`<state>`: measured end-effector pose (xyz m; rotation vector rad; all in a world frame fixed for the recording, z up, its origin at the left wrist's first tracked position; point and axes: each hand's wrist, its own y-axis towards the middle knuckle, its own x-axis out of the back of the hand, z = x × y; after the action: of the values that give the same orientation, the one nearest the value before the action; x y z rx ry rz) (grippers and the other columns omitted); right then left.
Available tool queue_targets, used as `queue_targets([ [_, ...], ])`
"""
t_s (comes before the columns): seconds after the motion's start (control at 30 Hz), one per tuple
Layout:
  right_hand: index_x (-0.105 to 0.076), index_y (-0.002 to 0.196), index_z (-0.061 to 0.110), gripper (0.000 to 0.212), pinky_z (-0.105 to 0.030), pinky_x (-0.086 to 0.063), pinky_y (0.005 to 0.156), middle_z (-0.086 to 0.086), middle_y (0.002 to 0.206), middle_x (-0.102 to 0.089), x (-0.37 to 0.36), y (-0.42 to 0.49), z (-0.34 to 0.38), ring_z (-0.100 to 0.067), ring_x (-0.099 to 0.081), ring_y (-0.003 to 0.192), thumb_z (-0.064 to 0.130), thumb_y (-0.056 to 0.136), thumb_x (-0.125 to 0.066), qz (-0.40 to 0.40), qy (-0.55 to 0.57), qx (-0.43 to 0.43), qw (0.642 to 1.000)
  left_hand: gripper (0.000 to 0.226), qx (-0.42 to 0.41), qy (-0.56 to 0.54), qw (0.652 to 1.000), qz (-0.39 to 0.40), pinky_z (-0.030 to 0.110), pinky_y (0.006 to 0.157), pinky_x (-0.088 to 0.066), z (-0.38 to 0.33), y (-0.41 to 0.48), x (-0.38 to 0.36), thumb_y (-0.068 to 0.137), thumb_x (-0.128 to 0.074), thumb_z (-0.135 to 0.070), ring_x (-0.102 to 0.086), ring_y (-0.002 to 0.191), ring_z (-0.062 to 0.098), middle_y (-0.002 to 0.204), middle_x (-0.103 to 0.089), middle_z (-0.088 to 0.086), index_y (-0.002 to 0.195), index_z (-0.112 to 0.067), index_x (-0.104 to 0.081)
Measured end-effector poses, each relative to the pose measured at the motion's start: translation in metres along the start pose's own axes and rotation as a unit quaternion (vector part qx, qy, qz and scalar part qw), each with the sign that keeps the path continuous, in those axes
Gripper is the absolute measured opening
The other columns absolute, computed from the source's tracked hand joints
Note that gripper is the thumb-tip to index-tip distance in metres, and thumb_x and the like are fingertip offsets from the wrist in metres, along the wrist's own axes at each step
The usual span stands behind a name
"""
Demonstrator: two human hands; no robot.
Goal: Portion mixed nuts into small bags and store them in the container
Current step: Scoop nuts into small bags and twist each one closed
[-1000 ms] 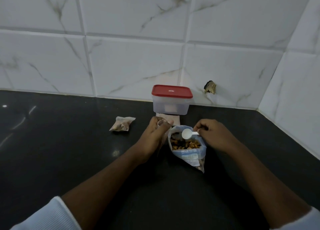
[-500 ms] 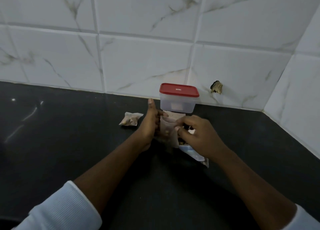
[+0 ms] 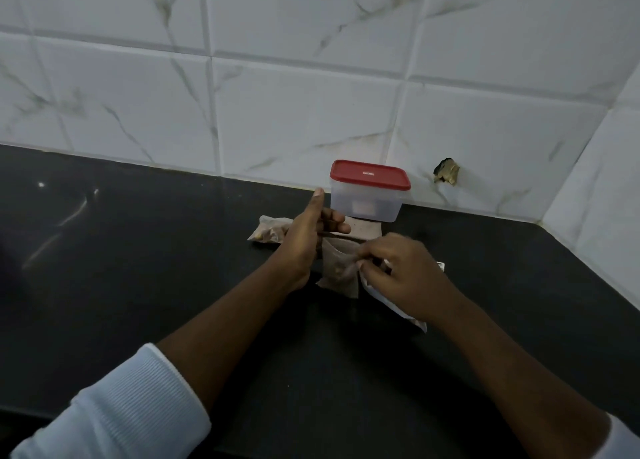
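Pretty dim overall, tiles (image 3: 311, 112) catch most light, black counter (image 3: 138, 285) w/ glare streaks on left, right hand (image 3: 405, 278) motion-blurred, edges warped by wide-angle.

- the small bag (image 3: 338, 268) in the grip, pinched between left hand (image 3: 303, 242) and right hand (image 3: 405, 277), is clear with a greyish cast; brown specks show through it.
- just beyond the grip, the container (image 3: 363, 206) has a frosted see-through body under a red lid (image 3: 370, 174).
- left of the grip, a second bag (image 3: 268, 232) is clear, with tan and brown nuts inside.
- under the right hand, the pouch (image 3: 398, 308) is white.
- beneath the grip, the counter (image 3: 138, 268) is glossy black with pale glints.
- beyond the grip, the wall tiles (image 3: 294, 112) are white with thin grey-brown marble veins and grey grout.
- nearer than the grip, the sleeve (image 3: 131, 413) is white, finely ribbed.
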<state>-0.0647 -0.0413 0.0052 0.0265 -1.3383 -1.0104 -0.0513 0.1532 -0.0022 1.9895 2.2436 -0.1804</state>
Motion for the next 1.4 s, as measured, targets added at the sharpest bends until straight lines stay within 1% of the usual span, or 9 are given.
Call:
queue_targets([
  [0.1,-0.077,0.1,0.012,0.016,-0.019,-0.046,0.077,0.006,0.092,-0.073,0.005,0.0,0.005,-0.007,-0.06,0.085,0.008,0.089,-0.067,-0.108,0.013,0.012,0.994,0.07,0.015,-0.02,0.999,0.028,0.05,0.094,-0.055,0.0,-0.002,-0.001,0.1,-0.038,-0.073,-0.072,0.096,0.029,0.102,-0.078,0.012,0.1,-0.011,-0.071],
  [0.23,-0.073,0.089,0.022,0.02,-0.037,-0.046,0.075,0.011,0.079,-0.066,0.002,0.001,0.001,-0.007,-0.054,0.08,0.028,0.091,-0.054,0.075,-0.078,0.017,0.994,0.072,0.01,-0.048,0.996,0.07,0.043,0.092,-0.054,-0.002,-0.007,-0.006,0.102,-0.036,-0.069,-0.069,0.092,0.027,0.097,-0.073,0.016,0.094,-0.006,-0.07],
  [0.27,-0.073,0.089,0.023,0.019,-0.038,-0.045,0.074,0.013,0.077,-0.065,0.001,0.001,0.0,-0.007,-0.053,0.079,0.027,0.091,-0.054,0.075,-0.074,0.015,0.994,0.075,0.011,-0.046,0.996,0.081,0.044,0.092,-0.054,-0.002,-0.008,-0.006,0.101,-0.036,-0.071,-0.069,0.092,0.028,0.098,-0.072,0.018,0.095,-0.004,-0.07],
  [0.43,-0.077,0.099,0.017,0.017,-0.025,-0.047,0.072,0.017,0.085,-0.068,0.015,0.0,0.005,-0.006,-0.059,0.082,0.006,0.09,-0.068,-0.087,0.026,-0.019,0.996,0.092,0.02,-0.032,0.986,0.165,0.041,0.086,-0.057,-0.003,-0.013,-0.001,0.09,-0.04,-0.081,-0.073,0.104,0.031,0.112,-0.075,0.018,0.118,0.002,-0.067],
  [0.6,-0.068,0.112,0.022,0.026,-0.014,-0.051,0.066,0.013,0.081,-0.066,0.019,-0.001,0.004,-0.007,-0.066,0.078,0.003,0.093,-0.068,-0.132,0.132,-0.106,0.977,0.053,-0.047,0.004,0.976,0.213,0.058,0.1,-0.053,-0.004,-0.021,-0.007,0.098,-0.063,-0.046,-0.068,0.11,0.038,0.124,-0.068,0.03,0.128,-0.002,-0.067],
  [0.73,-0.066,0.11,0.019,0.022,-0.02,-0.053,0.061,0.005,0.072,-0.066,0.02,0.0,0.003,-0.013,-0.065,0.068,0.004,0.095,-0.067,-0.168,0.189,-0.156,0.955,0.028,-0.057,-0.016,0.985,0.161,0.053,0.09,-0.061,-0.003,-0.023,-0.013,0.095,-0.071,-0.017,-0.073,0.1,0.031,0.11,-0.076,0.02,0.119,-0.001,-0.071],
  [0.93,-0.071,0.105,0.012,0.007,-0.023,-0.058,0.066,-0.003,0.09,-0.076,0.019,0.003,0.004,-0.01,-0.073,0.079,0.012,0.098,-0.068,-0.17,0.312,-0.251,0.901,0.023,-0.08,-0.034,0.989,0.119,0.043,0.074,-0.065,-0.005,-0.025,-0.017,0.096,-0.069,-0.013,-0.076,0.093,0.027,0.106,-0.077,0.017,0.116,-0.001,-0.071],
  [1.1,-0.069,0.103,0.004,0.007,-0.016,-0.052,0.061,-0.004,0.083,-0.073,0.019,0.002,0.004,-0.001,-0.066,0.068,0.007,0.099,-0.064,-0.174,0.34,-0.25,0.89,0.03,-0.071,-0.038,0.991,0.103,0.042,0.072,-0.065,-0.005,-0.025,-0.018,0.094,-0.072,-0.015,-0.076,0.093,0.028,0.109,-0.077,0.019,0.119,0.001,-0.071],
  [1.4,-0.067,0.091,0.004,0.011,-0.018,-0.049,0.056,-0.003,0.077,-0.068,0.017,0.002,0.005,-0.003,-0.061,0.064,0.007,0.1,-0.061,-0.151,0.318,-0.235,0.906,0.026,-0.068,-0.016,0.991,0.112,0.044,0.074,-0.065,-0.004,-0.028,-0.019,0.095,-0.072,-0.017,-0.076,0.093,0.029,0.108,-0.078,0.018,0.116,-0.001,-0.072],
])
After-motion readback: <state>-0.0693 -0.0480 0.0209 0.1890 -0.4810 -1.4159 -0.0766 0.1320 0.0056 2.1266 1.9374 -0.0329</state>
